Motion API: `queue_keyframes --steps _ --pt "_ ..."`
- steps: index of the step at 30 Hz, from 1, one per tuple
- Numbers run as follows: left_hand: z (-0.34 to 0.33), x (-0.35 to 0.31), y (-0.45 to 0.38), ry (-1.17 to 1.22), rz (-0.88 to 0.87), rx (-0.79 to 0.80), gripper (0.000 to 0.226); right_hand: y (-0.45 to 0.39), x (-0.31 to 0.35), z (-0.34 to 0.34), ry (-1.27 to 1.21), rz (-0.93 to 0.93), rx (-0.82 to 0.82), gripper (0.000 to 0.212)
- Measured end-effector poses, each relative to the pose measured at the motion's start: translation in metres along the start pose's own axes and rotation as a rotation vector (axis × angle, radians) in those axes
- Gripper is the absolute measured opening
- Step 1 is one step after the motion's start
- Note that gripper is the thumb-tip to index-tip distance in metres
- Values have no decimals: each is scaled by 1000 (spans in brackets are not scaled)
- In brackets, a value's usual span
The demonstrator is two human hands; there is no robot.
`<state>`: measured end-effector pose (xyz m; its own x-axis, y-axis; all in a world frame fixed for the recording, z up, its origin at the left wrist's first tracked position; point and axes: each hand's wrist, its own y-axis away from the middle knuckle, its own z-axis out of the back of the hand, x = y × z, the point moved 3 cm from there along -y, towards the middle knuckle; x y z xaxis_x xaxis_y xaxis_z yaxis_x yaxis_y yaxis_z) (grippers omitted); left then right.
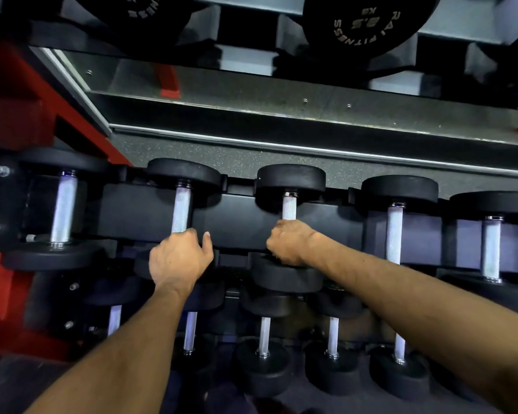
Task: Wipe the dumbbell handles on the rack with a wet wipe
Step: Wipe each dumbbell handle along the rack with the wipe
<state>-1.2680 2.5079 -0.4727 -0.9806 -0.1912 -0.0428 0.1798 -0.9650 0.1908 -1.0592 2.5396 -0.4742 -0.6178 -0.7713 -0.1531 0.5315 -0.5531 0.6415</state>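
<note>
Black dumbbells with pale knurled metal handles lie side by side on a black rack (240, 222). My left hand (178, 259) grips the near end of the second dumbbell's handle (181, 210) from the left. My right hand (287, 243) is curled round the near end of the third dumbbell's handle (289, 208). No wet wipe shows; my fingers hide whatever lies against either handle.
More dumbbells sit on the upper row at the left (63, 207) and right (394, 234), and a lower row (263, 333) runs beneath my forearms. A red frame post (18, 115) stands at the left. A mirror (281, 85) backs the rack, reflecting weight plates.
</note>
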Motion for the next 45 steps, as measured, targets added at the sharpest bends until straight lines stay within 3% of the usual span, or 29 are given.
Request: queue_keyframes --steps 6,14,17,23,27,29,32,36,41,45 --pt "1 -1 1 1 20 4 46 -11 -32 26 21 -142 -78 28" --pt "2 0 0 -15 18 -9 45 0 0 -6 26 28 67 29" --pt "1 -1 1 -9 14 -2 44 2 -10 -7 27 39 -31 27" --pt "1 0 1 -2 5 30 44 9 -45 -8 -82 -123 -406 16" --pt "2 0 0 -4 -8 46 45 14 -16 -39 -324 -46 -190 15" --pt "1 -1 0 -10 -15 42 45 14 -15 -51 -393 -35 -181 15" --pt "-1 0 1 -7 -24 42 45 23 -29 -41 -530 -125 -348 26" --pt "0 1 0 8 -30 33 45 25 -41 -28 -669 -382 -658 29" --pt "0 0 0 10 -37 30 45 31 -7 -34 -782 -542 -609 18" --pt "0 0 0 5 -49 21 46 30 -17 -34 -1023 -715 -609 15"
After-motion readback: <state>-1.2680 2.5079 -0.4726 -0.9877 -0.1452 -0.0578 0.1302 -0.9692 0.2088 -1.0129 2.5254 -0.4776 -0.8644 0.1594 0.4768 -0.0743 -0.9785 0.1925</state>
